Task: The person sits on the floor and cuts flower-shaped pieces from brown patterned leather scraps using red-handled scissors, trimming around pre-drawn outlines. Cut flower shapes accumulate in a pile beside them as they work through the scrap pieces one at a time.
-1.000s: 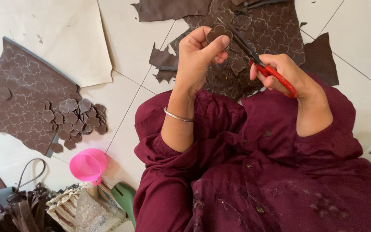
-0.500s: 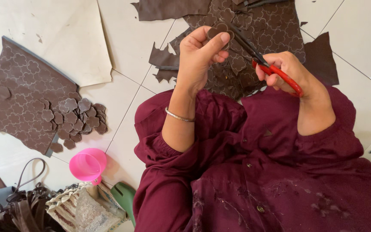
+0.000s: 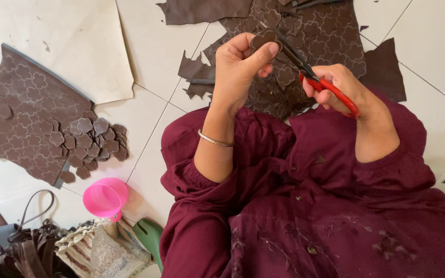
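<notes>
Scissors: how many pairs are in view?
1. The red-handled scissors are in the right hand, blades at the small brown cutout pinched by the left hand. Others may lie hidden under the leather scraps.

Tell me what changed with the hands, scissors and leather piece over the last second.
Little changed. The right hand worked the red-handled scissors slightly further along the edge of the small brown flower-shaped leather piece, and the left hand turned that piece a touch while keeping its grip. Both hands stayed raised over the brown embossed leather sheet. The pile of cut flower pieces and the pink cup did not move.
</notes>
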`<state>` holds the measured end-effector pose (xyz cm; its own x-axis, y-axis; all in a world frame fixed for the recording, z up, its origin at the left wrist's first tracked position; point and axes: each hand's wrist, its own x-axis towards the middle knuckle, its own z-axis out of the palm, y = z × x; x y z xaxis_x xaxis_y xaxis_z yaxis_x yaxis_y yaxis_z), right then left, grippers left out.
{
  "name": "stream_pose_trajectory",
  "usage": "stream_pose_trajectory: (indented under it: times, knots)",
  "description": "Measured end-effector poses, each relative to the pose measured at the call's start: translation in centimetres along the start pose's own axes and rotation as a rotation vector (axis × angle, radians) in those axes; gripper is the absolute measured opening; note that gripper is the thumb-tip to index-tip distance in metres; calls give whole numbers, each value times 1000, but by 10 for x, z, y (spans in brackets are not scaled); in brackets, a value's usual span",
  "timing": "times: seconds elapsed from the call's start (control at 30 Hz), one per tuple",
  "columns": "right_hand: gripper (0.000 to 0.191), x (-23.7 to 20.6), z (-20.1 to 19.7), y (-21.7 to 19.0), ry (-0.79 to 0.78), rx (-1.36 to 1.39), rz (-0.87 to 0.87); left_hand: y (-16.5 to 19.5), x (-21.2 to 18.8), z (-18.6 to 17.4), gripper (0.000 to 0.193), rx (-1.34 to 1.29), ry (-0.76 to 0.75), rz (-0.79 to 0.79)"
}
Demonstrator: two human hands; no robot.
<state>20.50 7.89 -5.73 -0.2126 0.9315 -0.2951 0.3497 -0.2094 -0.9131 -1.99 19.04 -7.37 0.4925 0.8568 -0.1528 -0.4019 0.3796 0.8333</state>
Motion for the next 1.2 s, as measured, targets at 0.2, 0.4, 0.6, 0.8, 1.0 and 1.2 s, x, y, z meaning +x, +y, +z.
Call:
stream_pose_trajectory:
  times: [0.2, 0.4, 0.6, 0.8, 1.0, 1.2]
  knots:
    - [89, -1, 4, -5, 38, 7, 42, -1, 1, 0, 14, 1, 7, 13]
    - [95, 5, 10, -6, -8, 53, 34, -3, 2, -1, 14, 25, 26, 20]
    - [91, 3, 11, 3, 30, 67, 39, -6, 2, 3, 13, 14, 43, 19]
    - [89, 3, 12, 10, 59, 67, 51, -13, 1, 9, 12, -64, 69, 43]
    - [94, 5, 15, 5, 16, 36, -41, -15, 3, 6, 16, -46, 45, 22]
    - [91, 6, 15, 3, 34, 52, -1, -16, 4, 7, 14, -35, 46, -2]
